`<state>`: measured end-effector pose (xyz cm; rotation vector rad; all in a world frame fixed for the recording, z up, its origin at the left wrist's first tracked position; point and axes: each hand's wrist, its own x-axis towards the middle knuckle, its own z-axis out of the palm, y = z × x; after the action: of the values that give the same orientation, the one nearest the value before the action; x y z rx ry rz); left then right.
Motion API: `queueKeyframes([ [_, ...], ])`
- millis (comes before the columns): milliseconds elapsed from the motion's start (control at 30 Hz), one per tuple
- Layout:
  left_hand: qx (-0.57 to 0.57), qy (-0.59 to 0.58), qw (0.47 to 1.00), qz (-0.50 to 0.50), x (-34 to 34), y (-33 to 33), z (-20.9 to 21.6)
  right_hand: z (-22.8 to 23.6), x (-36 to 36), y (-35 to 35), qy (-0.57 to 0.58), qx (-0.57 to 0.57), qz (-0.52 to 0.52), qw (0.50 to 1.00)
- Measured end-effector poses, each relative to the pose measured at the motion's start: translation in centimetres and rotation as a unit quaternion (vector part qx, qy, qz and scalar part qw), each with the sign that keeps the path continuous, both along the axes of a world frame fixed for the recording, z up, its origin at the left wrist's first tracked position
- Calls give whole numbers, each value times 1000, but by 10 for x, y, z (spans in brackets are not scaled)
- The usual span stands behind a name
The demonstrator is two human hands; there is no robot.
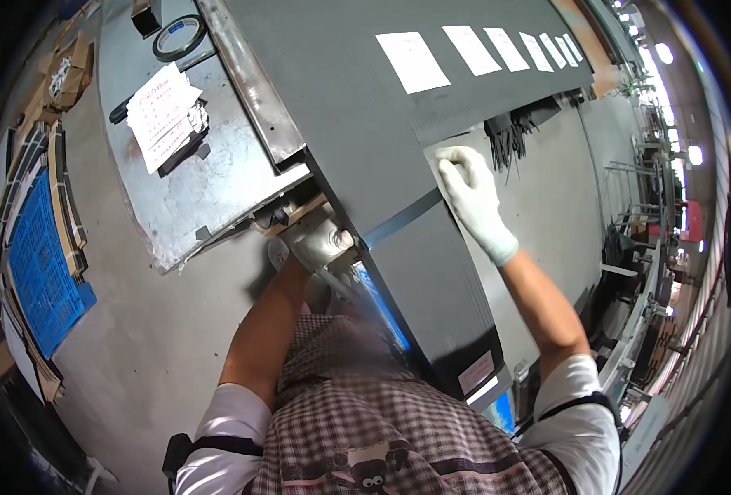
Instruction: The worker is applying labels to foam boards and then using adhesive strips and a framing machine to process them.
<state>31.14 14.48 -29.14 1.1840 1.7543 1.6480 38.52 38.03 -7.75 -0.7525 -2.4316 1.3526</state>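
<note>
A glossy dark band (402, 220) crosses a stack of long dark grey sheets (439, 285). At the band's right end, beside the stack's edge, is my right hand (470, 188) in a white glove. Its fingers are curled together, and anything inside them is hidden. My left hand (322, 242), also gloved, is low against the stack's left edge near the band's other end. Its fingers are bent, with bare fingertips showing; what they grip cannot be made out. A blurred pale strip hangs below that hand. A white label (476, 373) lies on the stack's near end.
Several white paper labels (412, 62) lie in a row on the wide dark sheet. On the metal table (225, 177) at left are a pile of labels (163, 115) and a tape roll (178, 39). A blue plastic pallet (45, 264) stands far left. Dark strips (510, 140) hang beyond my right hand.
</note>
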Motion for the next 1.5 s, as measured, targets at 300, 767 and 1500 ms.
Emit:
queueKeyframes([
  [300,-37,-352,934,52,-9,-33,165,23,13,-71,36,277,226,933],
  [767,-83,186,959,199,10,41,212,93,-10,20,-243,306,323,862],
  [1500,24,-439,872,216,57,-6,213,68,53,17,-39,309,302,901],
])
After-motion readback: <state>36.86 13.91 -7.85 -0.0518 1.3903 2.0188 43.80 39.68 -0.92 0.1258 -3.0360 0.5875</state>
